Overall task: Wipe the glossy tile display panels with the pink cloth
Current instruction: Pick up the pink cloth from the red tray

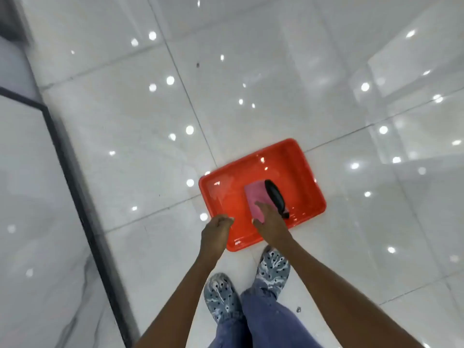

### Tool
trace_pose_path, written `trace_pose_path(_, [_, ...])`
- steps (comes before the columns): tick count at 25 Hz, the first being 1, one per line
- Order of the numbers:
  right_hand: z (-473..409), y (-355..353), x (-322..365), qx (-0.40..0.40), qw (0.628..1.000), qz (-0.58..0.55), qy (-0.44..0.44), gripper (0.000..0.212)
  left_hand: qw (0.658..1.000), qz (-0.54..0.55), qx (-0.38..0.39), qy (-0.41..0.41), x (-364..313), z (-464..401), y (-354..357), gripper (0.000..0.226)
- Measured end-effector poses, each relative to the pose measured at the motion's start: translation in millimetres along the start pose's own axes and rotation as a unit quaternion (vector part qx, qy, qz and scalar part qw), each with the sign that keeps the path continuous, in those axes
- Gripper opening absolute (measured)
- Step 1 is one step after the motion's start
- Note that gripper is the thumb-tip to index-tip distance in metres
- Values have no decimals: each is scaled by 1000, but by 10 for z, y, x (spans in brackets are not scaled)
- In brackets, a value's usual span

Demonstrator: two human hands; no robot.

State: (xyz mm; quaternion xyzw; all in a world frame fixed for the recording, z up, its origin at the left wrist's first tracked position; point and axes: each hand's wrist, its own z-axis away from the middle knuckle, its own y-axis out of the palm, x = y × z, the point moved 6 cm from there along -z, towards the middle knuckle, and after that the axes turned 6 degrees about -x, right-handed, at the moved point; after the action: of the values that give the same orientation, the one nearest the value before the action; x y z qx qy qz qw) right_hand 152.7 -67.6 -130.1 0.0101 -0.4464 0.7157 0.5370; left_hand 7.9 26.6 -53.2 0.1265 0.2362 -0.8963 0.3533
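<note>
No readable text, label, brand, number or sign shows on anything in view.

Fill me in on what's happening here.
A person stands on a glossy tiled floor, bending over a red tray. The right hand reaches onto a pink cloth lying in the tray beside a black object; whether it grips the cloth yet is unclear. The left hand hovers by the tray's near edge, loosely curled and holding nothing. A dark-framed tile panel stands to the left, not being wiped.

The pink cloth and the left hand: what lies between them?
In the head view, only the red tray's wet bottom lies between the pink cloth and the left hand. The right hand reaches the cloth.
</note>
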Motion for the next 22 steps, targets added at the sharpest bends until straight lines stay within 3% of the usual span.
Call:
trace_pose_path(2, [-331, 411, -192, -23, 997, 59, -46, 58, 1000, 5, -13, 4, 248, -451, 150, 11])
trace_pose_path(6, [-785, 912, -453, -57, 979, 190, -36, 72, 999, 37, -34, 1, 660, -1122, 236, 14])
trace_pose_path(9, [-898, 843, -470, -107, 962, 249, -46, 73, 998, 55, -40, 5, 815, -1288, 218, 21])
trace_pose_path(11, [-920, 713, -524, -87, 964, 246, -51, 77, 997, 70, -44, -5, 811, -1279, 197, 26])
trace_pose_path(15, [-690, 145, -424, -68, 993, 62, -76, 68, 996, 83, -44, -4, 472, -932, 154, 20])
trace_pose_path(19, [-158, -752, 2, -73, 995, -72, -18, 69, 996, 88, -22, 11, -295, -172, 116, 9])
trace_pose_path(22, [453, -1657, 517, -99, 985, -140, 1, 68, 995, 86, -6, 54, -1031, 687, 2, 25])
